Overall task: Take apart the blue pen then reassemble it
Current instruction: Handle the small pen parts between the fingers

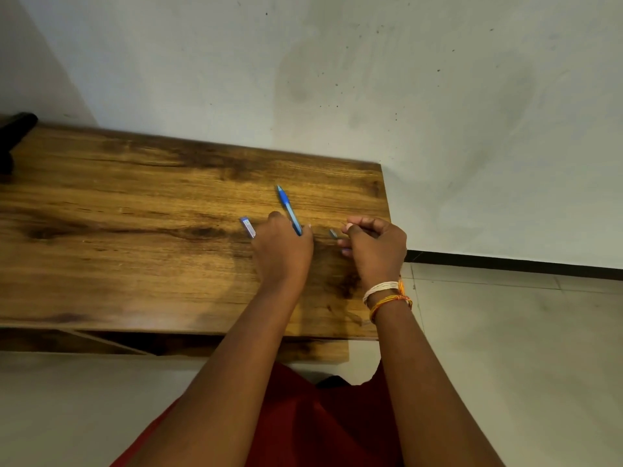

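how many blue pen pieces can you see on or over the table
3: the long blue plastic pen barrel by the left hand, a short blue-and-clear piece left of that hand, a tiny piece near the right hand. Others may be hidden in the fists.

A wooden table (135,230) with a dark-streaked grain stands against a pale wall, its right end just beyond the right hand (376,249). A small bluish-clear pen part (247,227) lies on the tabletop just left of the left hand (283,251). Another small piece (333,233) sits on the wood between the two hands, touching or nearly touching the right hand's fingers; which cannot be told. A black object (15,133), partly out of view, rests at the table's far left corner, well apart from both hands
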